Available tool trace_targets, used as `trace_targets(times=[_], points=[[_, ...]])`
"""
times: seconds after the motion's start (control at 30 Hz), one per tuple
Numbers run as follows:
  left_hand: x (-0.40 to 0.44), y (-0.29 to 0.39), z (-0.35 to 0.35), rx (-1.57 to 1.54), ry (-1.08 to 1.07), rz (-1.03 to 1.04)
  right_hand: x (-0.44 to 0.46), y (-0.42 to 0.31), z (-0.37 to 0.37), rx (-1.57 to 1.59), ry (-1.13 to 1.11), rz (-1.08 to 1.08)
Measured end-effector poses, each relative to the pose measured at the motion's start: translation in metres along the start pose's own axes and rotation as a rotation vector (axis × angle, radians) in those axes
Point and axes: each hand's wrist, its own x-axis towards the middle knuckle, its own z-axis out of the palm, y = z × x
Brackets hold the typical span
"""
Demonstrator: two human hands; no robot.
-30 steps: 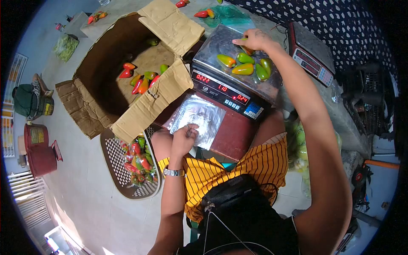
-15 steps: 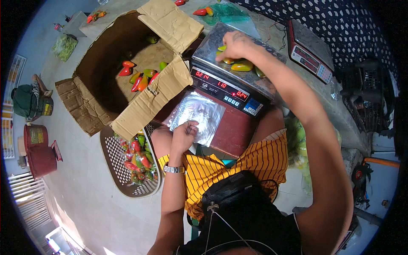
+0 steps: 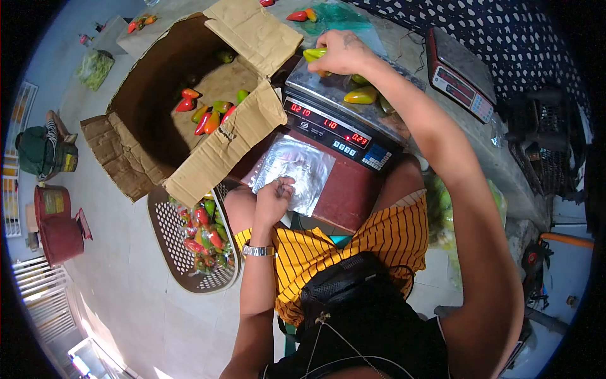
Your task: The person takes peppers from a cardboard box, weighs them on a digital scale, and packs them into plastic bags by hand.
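Observation:
My right hand (image 3: 346,54) is closed on a yellow-green pepper (image 3: 314,55), raised just above the metal platform of a digital scale (image 3: 309,78). Several other peppers, among them a yellow-green one (image 3: 361,95), lie on that platform, some partly hidden by the hand. Red digits on the scale read 0.210, 1.10 and 0.23. Low in front of the scale, my left hand (image 3: 275,197) rests with curled fingers on a clear plastic bag (image 3: 306,170), pinching it near the lower left. The bag lies flat on a dark red surface (image 3: 344,199).
At left, an open cardboard box (image 3: 145,95) holds red, orange and green peppers. Below it stands a plastic basket (image 3: 165,237) with bagged peppers. A second scale (image 3: 457,79) sits at right. More peppers (image 3: 302,15) lie by green plastic (image 3: 341,19) behind the scale.
My right hand has lifted a yellow-green pepper and shifted slightly up and left. The scale's reading has dropped from 0.214 to 0.210. My left hand is nearly still.

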Motion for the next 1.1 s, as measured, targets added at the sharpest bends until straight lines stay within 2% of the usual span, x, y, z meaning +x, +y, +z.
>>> trace_targets(times=[0.33, 0.43, 0.57, 0.6, 0.7, 0.77, 0.83, 0.87, 0.93, 0.97, 1.0, 1.03, 1.1], points=[[0.001, -0.007, 0.0, -0.01, 0.001, 0.008, -0.006, -0.017, 0.005, 0.039, 0.013, -0.016], [0.001, -0.006, 0.0, -0.007, -0.002, 0.013, -0.006, -0.018, 0.005, 0.044, 0.036, -0.08], [0.001, -0.008, 0.003, -0.009, 0.0, 0.016, -0.006, -0.049, 0.015, 1.186, -0.48, 0.04], [0.003, -0.011, 0.002, -0.006, -0.005, 0.004, 0.0, -0.068, 0.031, 1.303, -0.494, 0.076], [0.004, -0.008, -0.002, 0.047, -0.023, -0.014, 0.014, -0.128, 0.076, 1.44, -0.612, -0.017], [0.002, -0.012, -0.002, 0.054, -0.026, -0.007, 0.024, -0.163, 0.11, 1.719, -0.673, 0.105], [0.006, -0.023, -0.001, 0.02, -0.012, 0.027, 0.009, -0.176, 0.115, 1.506, -0.382, 0.103], [0.005, -0.026, -0.002, 0.017, -0.012, 0.034, -0.003, -0.173, 0.111, 1.296, -0.174, 0.04], [0.006, -0.026, 0.0, 0.004, -0.012, 0.048, -0.04, -0.139, 0.075, 0.845, 0.219, -0.078], [0.004, -0.024, 0.002, 0.014, -0.019, 0.051, -0.051, -0.11, 0.067, 0.708, 0.465, -0.187], [0.003, -0.021, 0.002, 0.025, -0.025, 0.052, -0.053, -0.072, 0.063, 0.543, 0.658, -0.21], [0.002, -0.018, 0.001, 0.038, -0.03, 0.055, -0.056, -0.028, 0.058, 0.393, 0.767, -0.277], [0.0, -0.014, 0.001, 0.065, -0.047, 0.028, -0.083, 0.039, 0.052, 0.103, 0.794, -0.008]])
